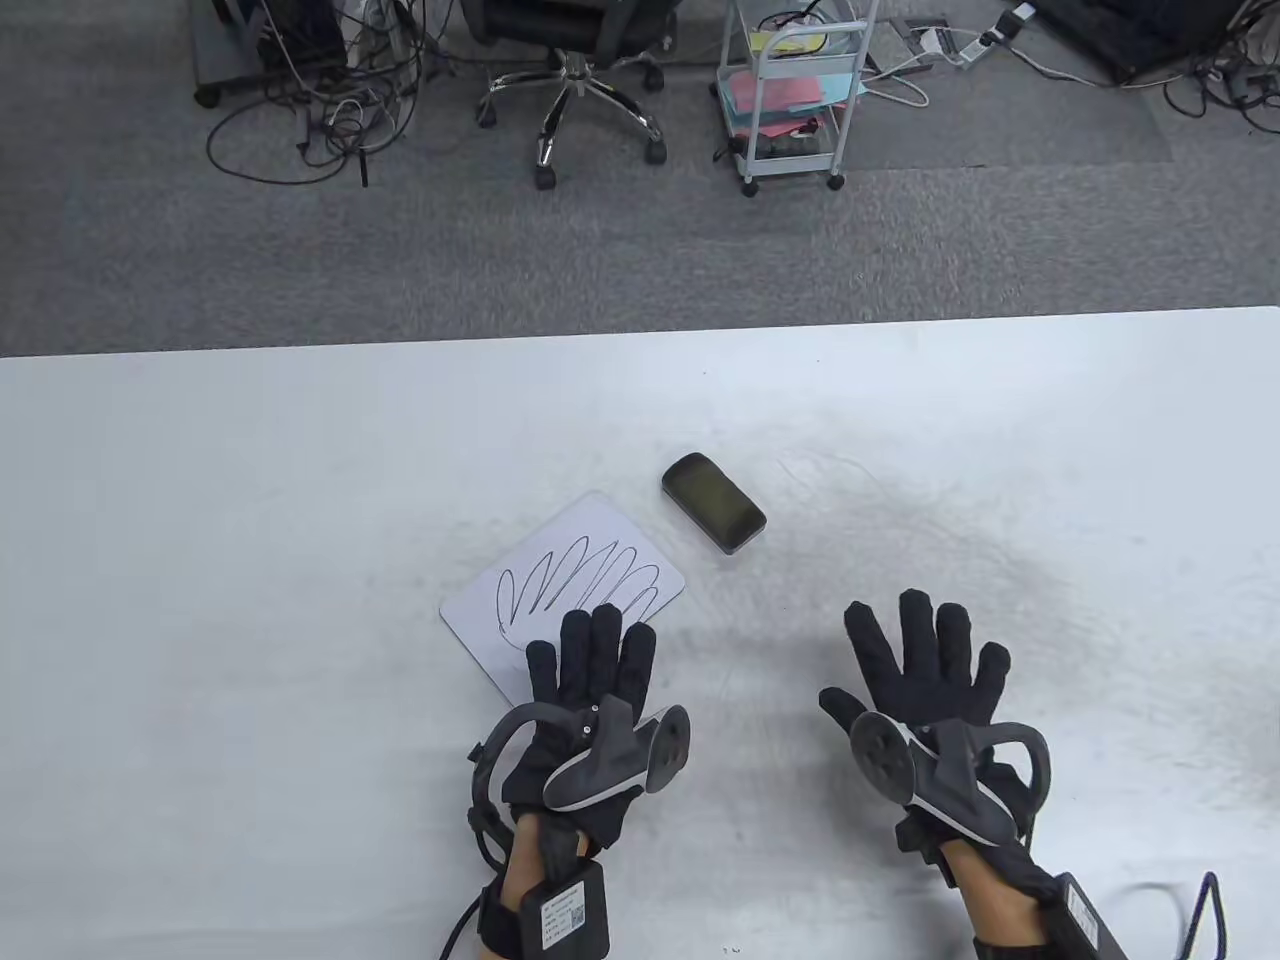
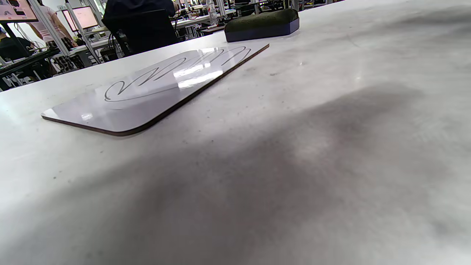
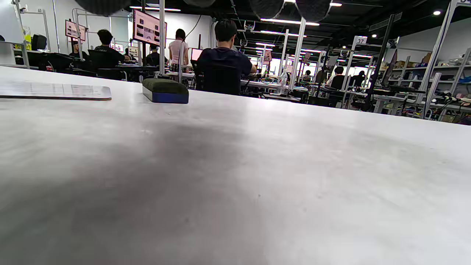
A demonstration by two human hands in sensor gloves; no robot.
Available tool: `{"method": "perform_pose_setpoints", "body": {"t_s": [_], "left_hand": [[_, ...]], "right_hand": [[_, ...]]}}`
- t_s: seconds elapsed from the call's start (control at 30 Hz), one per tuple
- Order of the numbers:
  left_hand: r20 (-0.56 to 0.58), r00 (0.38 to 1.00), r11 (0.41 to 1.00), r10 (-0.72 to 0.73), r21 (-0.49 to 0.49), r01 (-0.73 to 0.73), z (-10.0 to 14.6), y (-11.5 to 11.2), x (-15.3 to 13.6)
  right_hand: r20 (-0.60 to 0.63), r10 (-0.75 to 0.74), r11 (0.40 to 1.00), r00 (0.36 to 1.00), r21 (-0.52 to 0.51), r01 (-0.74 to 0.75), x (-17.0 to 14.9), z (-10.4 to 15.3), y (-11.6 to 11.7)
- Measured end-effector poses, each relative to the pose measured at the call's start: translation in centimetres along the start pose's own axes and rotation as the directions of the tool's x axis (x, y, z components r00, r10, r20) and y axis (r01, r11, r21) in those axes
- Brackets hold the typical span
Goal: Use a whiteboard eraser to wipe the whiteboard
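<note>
Whiteboard eraser (image 1: 713,502) lies untouched beside the scribbled whiteboard (image 1: 560,590); left hand (image 1: 590,700) and right hand (image 1: 925,680) both spread, grip released.

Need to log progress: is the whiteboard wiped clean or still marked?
Still marked: a looping black scribble covers the whiteboard, and the eraser lies untouched beside it.

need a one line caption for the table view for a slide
Both gloved hands open, the left hand over a scribbled whiteboard, the right hand empty, eraser untouched beyond.
</note>
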State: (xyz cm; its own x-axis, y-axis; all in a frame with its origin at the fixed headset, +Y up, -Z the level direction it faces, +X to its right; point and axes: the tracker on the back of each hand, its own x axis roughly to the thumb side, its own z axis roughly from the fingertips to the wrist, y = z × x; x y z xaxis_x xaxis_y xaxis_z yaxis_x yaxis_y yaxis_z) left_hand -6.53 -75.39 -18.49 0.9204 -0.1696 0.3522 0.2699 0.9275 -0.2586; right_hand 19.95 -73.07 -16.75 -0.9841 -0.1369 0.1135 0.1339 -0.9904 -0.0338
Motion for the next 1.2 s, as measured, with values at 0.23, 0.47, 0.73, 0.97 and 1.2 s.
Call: {"method": "perform_pose_setpoints", "body": {"t_s": [0.23, 0.47, 0.73, 0.97, 1.2], "left_hand": [[0.001, 1.000, 1.000, -0.004, -0.025, 0.004, -0.1, -0.3, -0.1], [-0.001, 1.000, 1.000, -0.003, -0.021, 0.003, -0.1, -0.3, -0.1], [-0.003, 1.000, 0.999, 0.013, -0.036, -0.013, -0.1, -0.5, -0.4], [-0.091, 0.994, 0.994, 0.059, -0.085, -0.067, 0.0, -1.4, -3.4], [-0.302, 0.916, 0.936, 0.262, -0.150, -0.317, -0.5, -2.8, -11.7]], "right_hand": [[-0.007, -0.017, 1.000, 1.000, 0.016, 0.017, -0.3, -0.1, 0.2], [-0.018, -0.033, 0.999, 0.999, 0.021, 0.034, -0.5, -0.3, 0.1], [-0.009, -0.043, 0.999, 0.999, 0.007, 0.043, -0.5, -0.3, 0.0], [-0.021, -0.070, 0.997, 0.997, -0.019, 0.070, -1.2, 0.0, -0.3], [-0.019, -0.100, 0.995, 0.995, -0.014, 0.100, -1.7, 0.0, -0.4]]}}
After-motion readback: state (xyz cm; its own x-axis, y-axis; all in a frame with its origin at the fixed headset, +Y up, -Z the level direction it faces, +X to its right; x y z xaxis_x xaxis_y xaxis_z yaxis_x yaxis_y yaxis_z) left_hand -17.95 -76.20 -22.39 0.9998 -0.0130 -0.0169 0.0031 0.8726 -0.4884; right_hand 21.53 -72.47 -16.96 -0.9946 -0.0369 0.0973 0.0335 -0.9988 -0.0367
